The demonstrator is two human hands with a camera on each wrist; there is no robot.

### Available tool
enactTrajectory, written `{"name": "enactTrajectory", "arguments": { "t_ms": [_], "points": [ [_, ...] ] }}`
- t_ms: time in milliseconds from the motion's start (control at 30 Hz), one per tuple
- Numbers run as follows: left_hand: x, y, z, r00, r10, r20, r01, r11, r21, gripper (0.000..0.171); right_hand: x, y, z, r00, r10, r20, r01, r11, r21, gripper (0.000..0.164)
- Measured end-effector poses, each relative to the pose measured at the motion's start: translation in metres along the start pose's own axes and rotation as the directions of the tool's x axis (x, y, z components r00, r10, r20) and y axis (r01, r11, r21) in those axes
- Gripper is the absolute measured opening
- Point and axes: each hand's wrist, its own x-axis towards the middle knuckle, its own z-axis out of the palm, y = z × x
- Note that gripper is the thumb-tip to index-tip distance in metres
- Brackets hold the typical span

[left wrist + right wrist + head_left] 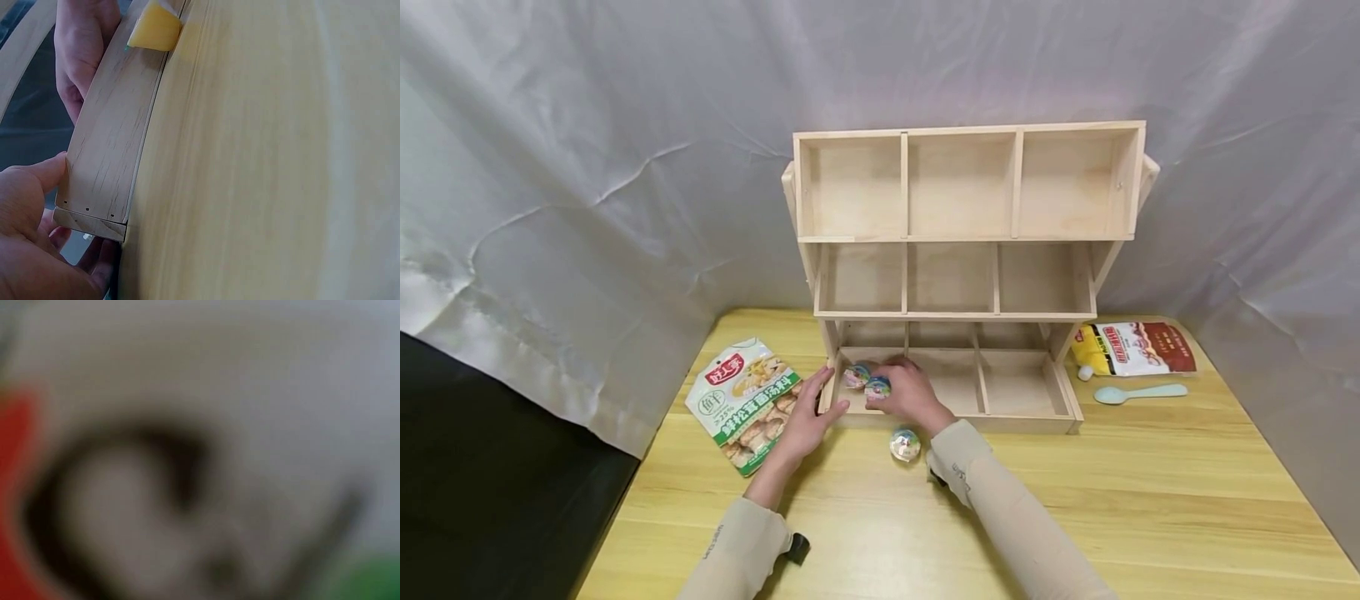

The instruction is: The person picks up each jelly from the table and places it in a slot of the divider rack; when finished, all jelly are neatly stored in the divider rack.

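A light wooden rack (966,237) with tiers of compartments stands on the table. My left hand (805,425) holds the left front corner of its lowest tray (109,150), thumb at the front edge and fingers along the outer side. My right hand (913,393) reaches into that tray's left compartment and pinches a small sealed cup (877,387) with a bluish, printed lid. A similar cup (856,375) sits beside it in the compartment. Another cup (905,445) is on the table just before the tray; its yellow side shows in the left wrist view. The right wrist view is too blurred to read.
Left of the rack lies a white and green food pouch (748,404), close to my left hand. On the right are a yellow, white and red spouted pouch (1135,348) and a light blue spoon (1140,393). Grey cloth (625,167) hangs behind and around the table.
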Motion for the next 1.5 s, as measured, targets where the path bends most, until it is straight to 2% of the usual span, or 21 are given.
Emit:
{"name": "enactTrajectory", "arguments": {
  "t_ms": [167, 600, 733, 867, 1033, 1167, 1333, 1500],
  "points": [
    [0.002, -0.008, -0.001, 1.000, 0.006, 0.009, -0.006, 1.000, 0.013, 0.071, -0.001, 0.001, 0.001, 1.000, 0.004, 0.012, -0.004, 1.000, -0.007, 0.053],
    [0.001, -0.008, -0.001, 0.999, -0.017, 0.035, 0.016, 1.000, 0.020, 0.072, -0.003, 0.003, -0.001, 1.000, -0.003, 0.011, 0.002, 0.999, 0.052, 0.059],
    [0.001, -0.008, -0.001, 1.000, -0.015, 0.027, 0.015, 1.000, 0.022, 0.072, -0.007, 0.003, -0.011, 0.999, 0.020, 0.048, -0.027, 0.987, 0.158, 0.060],
    [0.001, -0.007, -0.001, 0.999, -0.016, 0.028, 0.015, 0.999, 0.032, 0.072, -0.015, 0.005, -0.034, 0.999, 0.019, 0.044, -0.028, 0.977, 0.211, 0.059],
    [0.001, -0.003, -0.001, 1.000, -0.020, 0.022, 0.020, 0.999, 0.029, 0.071, -0.038, 0.012, -0.073, 1.000, 0.004, -0.007, -0.003, 0.979, 0.202, 0.054],
    [0.001, -0.002, -0.003, 1.000, -0.007, 0.019, 0.007, 1.000, 0.012, 0.070, -0.064, 0.023, -0.094, 0.998, -0.021, -0.063, 0.033, 0.979, 0.203, 0.050],
    [0.002, -0.004, -0.004, 1.000, -0.008, 0.017, 0.008, 1.000, 0.007, 0.070, -0.096, 0.037, -0.102, 0.997, -0.055, -0.062, 0.068, 0.973, 0.219, 0.045],
    [0.002, -0.005, -0.002, 1.000, -0.014, 0.013, 0.014, 1.000, -0.004, 0.070, -0.128, 0.052, -0.100, 0.995, -0.086, -0.044, 0.094, 0.964, 0.250, 0.040]
  ]
}}
